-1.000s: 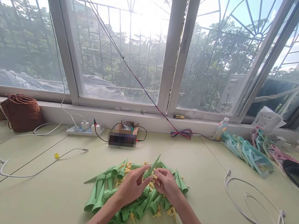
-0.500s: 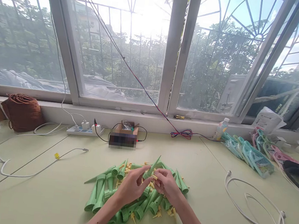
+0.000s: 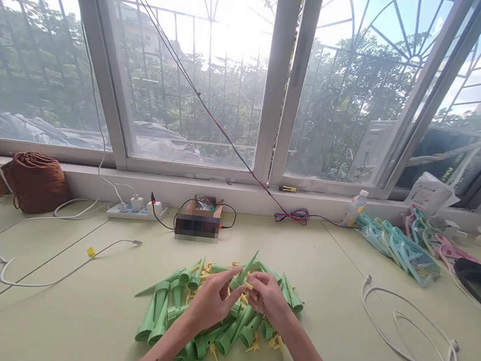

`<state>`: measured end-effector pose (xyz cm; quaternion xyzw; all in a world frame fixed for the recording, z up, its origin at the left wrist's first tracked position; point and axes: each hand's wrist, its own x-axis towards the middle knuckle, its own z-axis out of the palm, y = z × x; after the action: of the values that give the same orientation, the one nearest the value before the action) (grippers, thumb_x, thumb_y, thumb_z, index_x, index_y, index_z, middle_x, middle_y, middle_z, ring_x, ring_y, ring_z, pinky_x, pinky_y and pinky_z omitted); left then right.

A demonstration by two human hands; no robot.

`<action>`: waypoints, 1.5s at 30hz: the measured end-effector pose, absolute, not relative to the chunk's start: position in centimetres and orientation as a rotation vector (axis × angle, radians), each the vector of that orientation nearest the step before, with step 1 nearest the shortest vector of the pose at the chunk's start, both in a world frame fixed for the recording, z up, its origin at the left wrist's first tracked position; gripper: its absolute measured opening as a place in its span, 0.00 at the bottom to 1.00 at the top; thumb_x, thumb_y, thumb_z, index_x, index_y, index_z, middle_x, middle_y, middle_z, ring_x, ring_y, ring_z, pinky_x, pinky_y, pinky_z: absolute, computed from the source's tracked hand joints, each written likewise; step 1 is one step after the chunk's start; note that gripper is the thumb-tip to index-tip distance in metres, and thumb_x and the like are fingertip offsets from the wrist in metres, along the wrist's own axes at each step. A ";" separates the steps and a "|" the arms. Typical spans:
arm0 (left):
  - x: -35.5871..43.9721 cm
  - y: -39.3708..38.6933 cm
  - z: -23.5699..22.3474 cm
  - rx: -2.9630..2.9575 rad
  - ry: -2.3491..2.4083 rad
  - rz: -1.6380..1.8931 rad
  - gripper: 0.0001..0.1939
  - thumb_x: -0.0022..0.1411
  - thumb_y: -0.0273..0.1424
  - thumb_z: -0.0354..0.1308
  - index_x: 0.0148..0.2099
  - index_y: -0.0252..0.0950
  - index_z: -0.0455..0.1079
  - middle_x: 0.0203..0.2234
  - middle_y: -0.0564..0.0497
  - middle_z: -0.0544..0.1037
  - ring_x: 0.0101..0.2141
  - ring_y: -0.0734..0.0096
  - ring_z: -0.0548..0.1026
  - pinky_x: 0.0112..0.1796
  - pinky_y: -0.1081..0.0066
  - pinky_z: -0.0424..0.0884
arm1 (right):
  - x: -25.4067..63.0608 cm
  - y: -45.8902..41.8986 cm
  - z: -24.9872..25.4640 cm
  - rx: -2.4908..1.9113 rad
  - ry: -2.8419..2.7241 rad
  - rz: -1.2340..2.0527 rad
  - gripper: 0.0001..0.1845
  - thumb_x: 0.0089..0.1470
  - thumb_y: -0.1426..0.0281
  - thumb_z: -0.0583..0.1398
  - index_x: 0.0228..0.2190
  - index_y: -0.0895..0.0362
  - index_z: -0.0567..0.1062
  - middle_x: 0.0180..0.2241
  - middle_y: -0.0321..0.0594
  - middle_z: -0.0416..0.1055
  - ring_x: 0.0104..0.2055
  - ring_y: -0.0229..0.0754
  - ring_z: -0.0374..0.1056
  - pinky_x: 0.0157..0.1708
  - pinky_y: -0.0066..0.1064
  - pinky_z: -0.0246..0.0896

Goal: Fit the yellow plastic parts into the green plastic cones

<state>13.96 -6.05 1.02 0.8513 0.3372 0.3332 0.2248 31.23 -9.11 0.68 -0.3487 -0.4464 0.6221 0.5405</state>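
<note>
My left hand (image 3: 213, 298) is closed around the base of a green plastic watering spike (image 3: 248, 267), whose tip points up and slightly right. Close beside it, my right hand (image 3: 269, 297) pinches a small yellow valve (image 3: 249, 286) near the side of that spike. Whether the valve touches the spike is hard to make out. Under and around both hands lies a pile of green watering spikes (image 3: 160, 313), pointing in many directions. Loose yellow valves (image 3: 255, 342) are scattered among them. Part of the pile is hidden by my hands and forearms.
Along the windowsill stand a brown drawstring bag (image 3: 38, 183), a power strip (image 3: 137, 209), a small cardboard box (image 3: 198, 222) and a bottle (image 3: 355, 208). Packs of teal hangers (image 3: 406, 251) lie at right. White cables (image 3: 405, 332) curl on the table (image 3: 76, 330) at both sides.
</note>
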 end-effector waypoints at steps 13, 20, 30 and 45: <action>14.0 -6.0 0.9 2.342 0.930 0.927 0.22 0.66 0.40 0.51 0.58 0.35 0.66 0.20 0.56 0.68 0.20 0.75 0.62 0.24 0.76 0.61 | 31.3 -9.0 0.5 -0.830 -1.072 1.469 0.23 0.49 0.54 0.65 0.18 0.58 0.67 0.13 0.26 0.55 0.11 0.28 0.51 0.11 0.24 0.39; 14.0 -6.0 1.0 2.327 0.910 0.940 0.22 0.66 0.40 0.52 0.58 0.35 0.66 0.19 0.56 0.68 0.20 0.75 0.62 0.23 0.76 0.61 | 31.4 -8.9 0.3 -0.828 -1.087 1.462 0.22 0.50 0.54 0.64 0.19 0.58 0.68 0.13 0.27 0.55 0.12 0.28 0.51 0.11 0.24 0.38; 14.0 -6.2 1.6 2.313 0.897 0.955 0.21 0.64 0.40 0.53 0.55 0.33 0.69 0.16 0.59 0.62 0.18 0.76 0.58 0.22 0.76 0.57 | 31.4 -9.0 0.1 -0.868 -1.134 1.416 0.20 0.50 0.56 0.63 0.19 0.57 0.68 0.13 0.27 0.55 0.12 0.29 0.52 0.11 0.24 0.39; 14.2 -6.5 1.9 2.319 0.914 0.909 0.19 0.65 0.41 0.52 0.50 0.34 0.71 0.15 0.60 0.59 0.17 0.76 0.58 0.21 0.76 0.55 | 31.4 -8.6 -0.5 -0.966 -1.238 1.276 0.20 0.51 0.56 0.61 0.17 0.56 0.66 0.11 0.27 0.55 0.11 0.30 0.49 0.10 0.25 0.39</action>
<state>14.17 -6.49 1.90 0.8481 0.3342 0.3325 0.2418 31.41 -8.57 -0.54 -0.4048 -0.5187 0.5346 0.5304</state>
